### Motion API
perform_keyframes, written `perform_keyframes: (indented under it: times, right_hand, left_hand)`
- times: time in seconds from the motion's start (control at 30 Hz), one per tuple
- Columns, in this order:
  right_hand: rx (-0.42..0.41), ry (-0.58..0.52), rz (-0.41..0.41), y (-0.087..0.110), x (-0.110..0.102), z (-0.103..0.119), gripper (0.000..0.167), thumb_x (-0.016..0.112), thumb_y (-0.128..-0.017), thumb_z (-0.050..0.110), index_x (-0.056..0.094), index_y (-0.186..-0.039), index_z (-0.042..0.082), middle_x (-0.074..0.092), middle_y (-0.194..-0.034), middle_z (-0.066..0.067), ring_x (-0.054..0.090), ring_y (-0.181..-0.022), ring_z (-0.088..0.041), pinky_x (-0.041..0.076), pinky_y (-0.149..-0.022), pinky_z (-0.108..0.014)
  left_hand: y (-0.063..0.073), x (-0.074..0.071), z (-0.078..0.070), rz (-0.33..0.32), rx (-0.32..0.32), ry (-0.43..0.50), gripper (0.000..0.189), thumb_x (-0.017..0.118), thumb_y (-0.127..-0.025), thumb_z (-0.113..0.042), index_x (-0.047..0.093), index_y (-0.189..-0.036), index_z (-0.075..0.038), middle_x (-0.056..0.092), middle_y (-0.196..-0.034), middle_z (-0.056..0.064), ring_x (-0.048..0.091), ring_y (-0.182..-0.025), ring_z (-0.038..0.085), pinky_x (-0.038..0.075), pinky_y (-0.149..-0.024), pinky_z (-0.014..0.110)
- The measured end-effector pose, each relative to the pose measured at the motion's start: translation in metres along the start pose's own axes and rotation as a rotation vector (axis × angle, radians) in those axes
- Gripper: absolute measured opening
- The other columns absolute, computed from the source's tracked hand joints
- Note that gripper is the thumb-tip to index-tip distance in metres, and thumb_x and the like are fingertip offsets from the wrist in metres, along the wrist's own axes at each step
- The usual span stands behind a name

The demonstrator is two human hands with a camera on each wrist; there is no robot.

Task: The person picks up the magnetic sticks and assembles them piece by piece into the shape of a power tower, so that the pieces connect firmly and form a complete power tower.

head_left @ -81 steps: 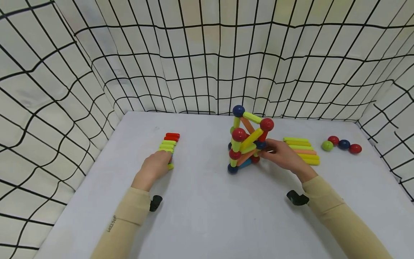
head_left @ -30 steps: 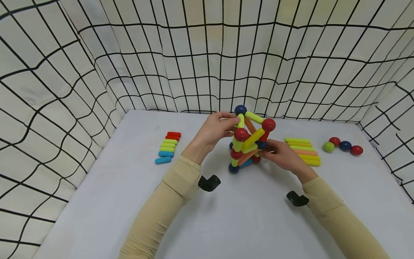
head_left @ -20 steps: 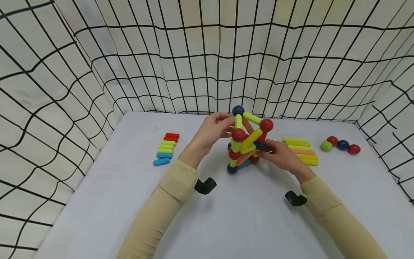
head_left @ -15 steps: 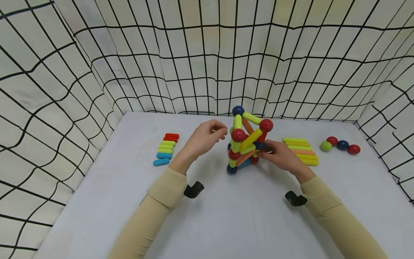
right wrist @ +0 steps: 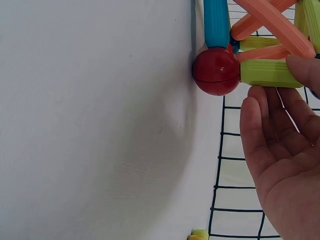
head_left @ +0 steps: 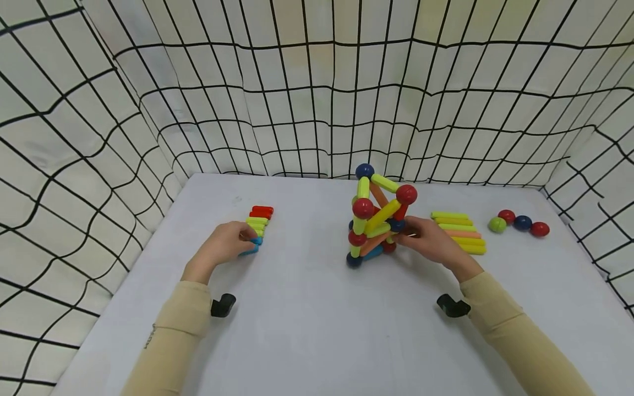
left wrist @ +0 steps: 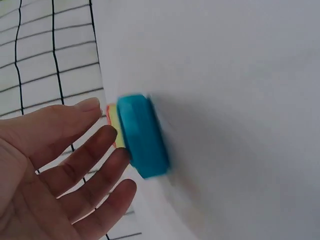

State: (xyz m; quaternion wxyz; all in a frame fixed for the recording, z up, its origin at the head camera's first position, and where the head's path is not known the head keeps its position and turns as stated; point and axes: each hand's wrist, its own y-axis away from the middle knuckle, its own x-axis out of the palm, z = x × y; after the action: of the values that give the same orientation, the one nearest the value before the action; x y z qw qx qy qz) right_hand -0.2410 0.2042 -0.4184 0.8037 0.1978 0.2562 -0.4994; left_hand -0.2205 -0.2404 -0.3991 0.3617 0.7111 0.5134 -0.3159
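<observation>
Looks like a rod pickup, with the ball-and-rod tower (head_left: 383, 215) being steadied on the counter (head_left: 317, 330). A short lime rod (right wrist: 265, 73) low on the tower, joined to a red ball (right wrist: 216, 71), is pinched by the right hand (head_left: 428, 239). The left hand (head_left: 225, 243) is placed right at the blue rods (head_left: 250, 250), fingers apart, nothing gripped; whether they're touched can't really be told, the close-up's kinda blurry. Next, one blue rod would need to be pinched without the yellow-green rods (head_left: 257, 220) beyond being bumped. Loads of bare counter is offered between the hands and in front. Less is had toward the far edge, closed off by the net (head_left: 311, 87). Rightward, things are crowded by longer rods (head_left: 463, 234) just beside the hand.
</observation>
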Motion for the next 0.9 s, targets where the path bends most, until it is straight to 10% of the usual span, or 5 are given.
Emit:
perform_keyframes:
  times: [0.53, 0.9]
  right_hand:
    - [0.001, -0.010, -0.005, 0.000, 0.001, -0.002, 0.040, 0.065, -0.095, 0.026, 0.059, -0.130, 0.008, 0.064, -0.120, -0.008, 0.058, -0.110, -0.028, 0.049, -0.096, -0.049]
    - [0.016, -0.014, -0.020, -0.001, 0.006, -0.005, 0.040, 0.065, -0.094, 0.027, 0.058, -0.129, 0.010, 0.063, -0.122, -0.008, 0.057, -0.111, -0.029, 0.049, -0.095, -0.048]
  left_hand:
    - [0.002, 0.014, 0.002, 0.065, 0.019, 0.041, 0.028, 0.069, -0.087, -0.007, 0.064, -0.113, 0.004, 0.065, -0.104, 0.014, 0.057, -0.098, 0.028, 0.049, -0.087, 0.041]
    - [0.008, 0.039, -0.067, 0.211, 0.266, 0.454, 0.032, 0.066, -0.094, -0.020, 0.062, -0.125, -0.013, 0.063, -0.108, 0.004, 0.059, -0.101, 0.022, 0.050, -0.088, 0.037]
